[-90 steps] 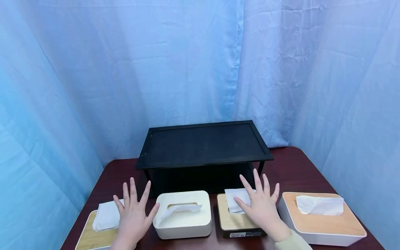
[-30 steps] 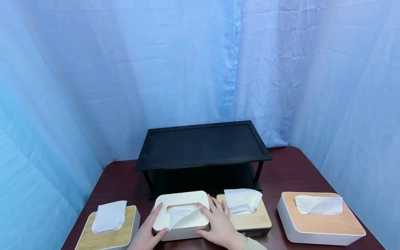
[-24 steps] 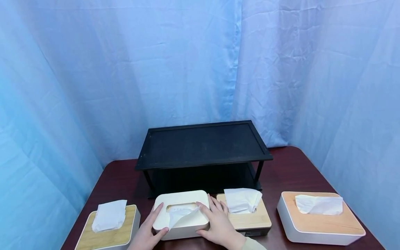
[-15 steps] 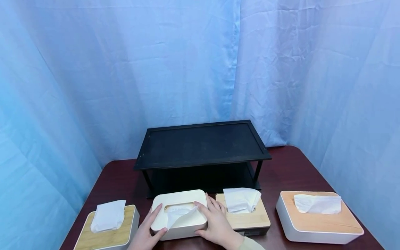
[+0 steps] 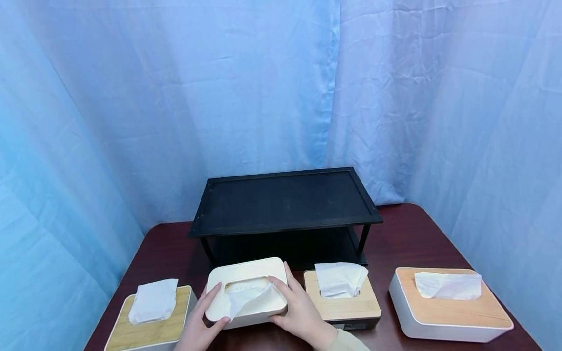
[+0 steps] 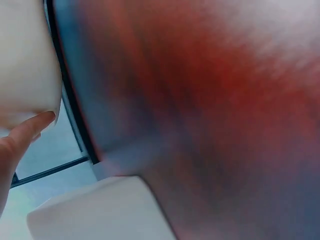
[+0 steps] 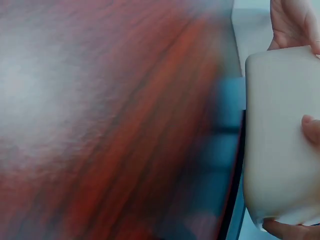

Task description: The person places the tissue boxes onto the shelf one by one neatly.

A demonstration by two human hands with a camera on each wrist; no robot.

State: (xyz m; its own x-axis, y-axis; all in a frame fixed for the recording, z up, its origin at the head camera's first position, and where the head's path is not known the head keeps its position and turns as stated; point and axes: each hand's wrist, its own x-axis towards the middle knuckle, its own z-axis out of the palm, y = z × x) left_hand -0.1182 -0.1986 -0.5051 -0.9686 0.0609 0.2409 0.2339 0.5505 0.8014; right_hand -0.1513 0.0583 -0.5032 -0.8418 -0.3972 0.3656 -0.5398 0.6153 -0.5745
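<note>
A cream-white tissue box (image 5: 248, 269), with a tissue sticking out of its oval slot, is held between both hands in the head view. My left hand (image 5: 198, 321) grips its left end, thumb at the front edge. At the right end my right hand (image 5: 303, 314) grips it, fingers along the side and thumb low at the front. The box is tilted slightly and looks raised off the table. In the right wrist view the side of the tissue box (image 7: 277, 125) shows with fingers of both hands on it. Its far side is hidden in the head view.
Behind stands a black two-tier rack (image 5: 285, 202). On the dark red table (image 5: 169, 248) are a wood-topped tissue box (image 5: 145, 336) at left, another with a dark base (image 5: 349, 309) right of my hands, and a larger one (image 5: 461, 312) at far right. Blue curtains (image 5: 263, 87) surround the table.
Both hands came down from spread above the boxes and took hold of the cream-white tissue box. It has since risen a little, shifted slightly left and tilted; the other boxes stay in place.
</note>
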